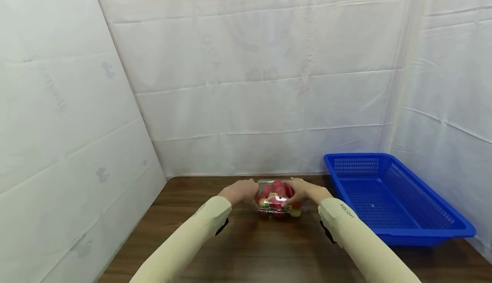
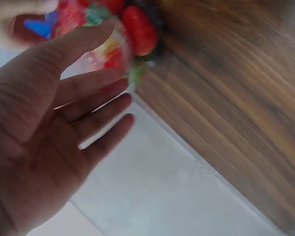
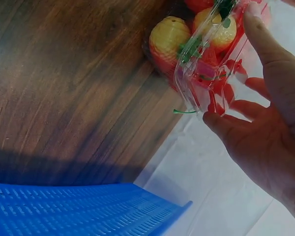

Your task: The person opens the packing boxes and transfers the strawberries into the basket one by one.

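A clear plastic clamshell box (image 1: 276, 206) of red and yellow fruit stands on the wooden table, between the two hands. My right hand (image 3: 270, 123) holds the box's clear lid (image 3: 184, 86), thumb over its top and fingers round its side. At the box's other side is my left hand (image 2: 44, 118), its fingers stretched out and its thumb overlapping the box in the left wrist view. Inside lie a red strawberry-like fruit (image 2: 139, 30) and a yellow-and-red fruit (image 3: 169, 38). A thin green stem (image 3: 184, 111) pokes out at the lid's edge.
A blue plastic basket (image 1: 413, 231) with slotted walls stands to the right of the box on the brown wooden table (image 1: 269, 257). White sheeting (image 1: 250, 103) hangs behind the table's back edge and along both sides.
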The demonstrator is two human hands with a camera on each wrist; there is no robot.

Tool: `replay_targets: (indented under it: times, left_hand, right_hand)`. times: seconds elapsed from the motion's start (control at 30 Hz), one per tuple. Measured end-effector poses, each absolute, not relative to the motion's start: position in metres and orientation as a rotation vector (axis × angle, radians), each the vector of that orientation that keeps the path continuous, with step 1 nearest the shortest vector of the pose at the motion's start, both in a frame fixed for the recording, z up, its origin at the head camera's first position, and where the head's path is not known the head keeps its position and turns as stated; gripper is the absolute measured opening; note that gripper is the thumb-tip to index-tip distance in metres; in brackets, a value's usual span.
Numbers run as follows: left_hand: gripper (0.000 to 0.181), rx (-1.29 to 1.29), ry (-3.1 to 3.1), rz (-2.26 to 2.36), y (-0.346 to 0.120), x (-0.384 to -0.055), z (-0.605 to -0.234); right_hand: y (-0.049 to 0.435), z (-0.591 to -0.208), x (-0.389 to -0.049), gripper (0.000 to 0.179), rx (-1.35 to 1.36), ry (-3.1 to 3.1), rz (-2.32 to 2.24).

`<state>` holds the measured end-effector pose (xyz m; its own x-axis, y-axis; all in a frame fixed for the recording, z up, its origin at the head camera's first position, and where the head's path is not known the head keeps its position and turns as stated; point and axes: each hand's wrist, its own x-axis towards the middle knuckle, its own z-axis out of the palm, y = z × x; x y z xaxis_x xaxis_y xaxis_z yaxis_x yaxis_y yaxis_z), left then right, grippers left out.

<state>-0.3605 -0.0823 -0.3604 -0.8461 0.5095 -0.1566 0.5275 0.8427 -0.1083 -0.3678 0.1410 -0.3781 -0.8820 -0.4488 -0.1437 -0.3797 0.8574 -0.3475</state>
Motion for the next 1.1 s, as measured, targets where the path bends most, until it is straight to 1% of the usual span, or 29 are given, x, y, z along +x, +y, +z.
replay_targets:
  times: [0.17,0.33,0.5,0.57,0.67,0.8,0.97,1.1]
  left_hand:
    - [0.03,1.081,3.016,-0.49,-0.084,-0.355,-0.374]
    - [0.027,1.331,3.046,-0.744,-0.093,-0.351,-0.386]
    - [0.024,1.603,2.951,-1.249,-0.097,-0.345,-0.402]
    - [0.022,1.674,2.898,-1.424,-0.097,-0.343,-0.407]
    - [0.022,1.73,2.832,-1.606,-0.097,-0.341,-0.415]
    - [0.025,1.76,2.791,-1.726,-0.103,-0.342,-0.422]
    - [0.024,1.837,2.784,-1.708,-0.108,-0.346,-0.425]
    - [0.02,1.782,2.833,-1.58,-0.105,-0.35,-0.415]
  right_hand:
    - [0.144,-0.379,-0.369,0.086,-0.657,2.814,-0.463]
    - [0.145,-0.38,-0.369,0.086,-0.659,2.805,-0.483]
    - [0.144,-0.382,-0.37,0.086,-0.669,2.818,-0.498]
    - [0.144,-0.382,-0.372,0.086,-0.691,2.83,-0.495]
    - [0.143,-0.384,-0.372,0.085,-0.695,2.844,-0.51]
    - [0.141,-0.388,-0.371,0.085,-0.686,2.866,-0.505]
    - [0.141,-0.387,-0.369,0.085,-0.655,2.865,-0.451]
    - [0.143,-0.379,-0.367,0.084,-0.601,2.832,-0.421]
